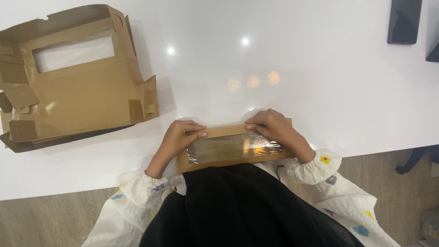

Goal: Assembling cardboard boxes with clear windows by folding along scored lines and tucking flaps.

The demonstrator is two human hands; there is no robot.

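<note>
While flat, both hands (228, 132) press windowed cardboard (219, 158).

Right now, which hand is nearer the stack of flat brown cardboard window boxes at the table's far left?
Left. The left hand rests on the small brown windowed box at the table edge, on the side toward the stack of flat brown cardboard window boxes; the right hand presses that box's far end, farther away.

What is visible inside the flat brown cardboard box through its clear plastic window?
Through the clear plastic window of the flat brown cardboard box, only glare and a brownish inner surface show. Whether it holds anything cannot be told; both hands, left hand and right hand, cover its upper corners.
</note>
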